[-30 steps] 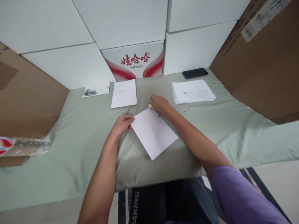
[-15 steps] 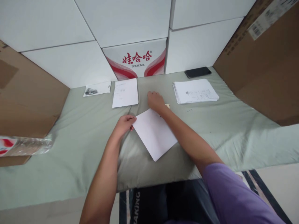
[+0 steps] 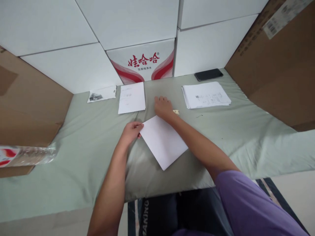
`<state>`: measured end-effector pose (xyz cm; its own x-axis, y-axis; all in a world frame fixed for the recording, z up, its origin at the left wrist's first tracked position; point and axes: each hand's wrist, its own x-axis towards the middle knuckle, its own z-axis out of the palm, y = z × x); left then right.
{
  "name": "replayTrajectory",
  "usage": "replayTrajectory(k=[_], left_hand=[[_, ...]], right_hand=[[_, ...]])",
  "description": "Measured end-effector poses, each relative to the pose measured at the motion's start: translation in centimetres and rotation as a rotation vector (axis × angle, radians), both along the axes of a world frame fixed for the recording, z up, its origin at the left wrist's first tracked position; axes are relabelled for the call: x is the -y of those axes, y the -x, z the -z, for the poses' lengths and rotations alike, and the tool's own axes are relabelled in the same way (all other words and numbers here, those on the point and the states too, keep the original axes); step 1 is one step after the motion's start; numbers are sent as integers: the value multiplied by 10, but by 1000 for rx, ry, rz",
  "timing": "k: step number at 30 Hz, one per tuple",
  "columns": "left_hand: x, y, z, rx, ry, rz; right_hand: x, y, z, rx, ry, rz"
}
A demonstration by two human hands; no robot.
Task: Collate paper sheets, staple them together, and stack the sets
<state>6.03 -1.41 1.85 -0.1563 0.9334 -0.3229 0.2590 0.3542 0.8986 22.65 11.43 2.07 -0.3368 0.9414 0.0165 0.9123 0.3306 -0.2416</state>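
A blank white sheet of paper [image 3: 163,144] lies at an angle on the green cloth in front of me. My left hand [image 3: 133,131] pinches its left corner between thumb and fingers. Just past the sheet's far edge is my right hand [image 3: 163,106], back upward and fingers curled down toward the cloth. Anything under those fingers is hidden. My right forearm crosses over the sheet's right side. A small cream-coloured piece [image 3: 176,112] shows beside the right wrist, partly covered.
Printed sheets [image 3: 132,98] lie at the back left, beside a small packet [image 3: 102,94]. A stack of papers [image 3: 206,95] and a black phone [image 3: 208,74] lie back right. White boxes [image 3: 140,62] line the back; cardboard boxes [image 3: 275,65] flank the sides. A plastic bottle [image 3: 36,155] lies left.
My right hand has shifted very slightly left, showing more of the cream piece. My left hand keeps its pinch on the paper. The camera view has moved a little.
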Motion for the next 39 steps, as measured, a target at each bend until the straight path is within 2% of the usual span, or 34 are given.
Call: replayTrajectory(k=[11,16,20,24,26,29,32,34,36,39], left_hand=[[2,2,-4,-70,-14,48],[6,30,-10,-139,-42,52],[16,59,-26,-153,-131,-73],[24,69,-39,-75,-211,-259],[24,68,-41,-37,-258,-318],[20,59,-39,21,-340,-348],[15,45,-36,68,-383,-307],[13,32,-34,95,-392,-230],[12,17,-32,117,-371,-111],[14,-4,-30,145,-294,83]], right_hand=[[-4,-11,-13,-147,140,42],[-10,-15,-12,-347,109,-1],[-13,-17,-16,-591,172,-92],[-8,-20,-34,-831,471,-330],[-2,-23,-44,-809,587,-437],[8,-26,-59,-708,579,-448],[17,-30,-73,-663,476,-332],[22,-38,-82,-592,366,-278],[24,-52,-89,-500,277,-266],[17,-88,-97,-378,207,-324]])
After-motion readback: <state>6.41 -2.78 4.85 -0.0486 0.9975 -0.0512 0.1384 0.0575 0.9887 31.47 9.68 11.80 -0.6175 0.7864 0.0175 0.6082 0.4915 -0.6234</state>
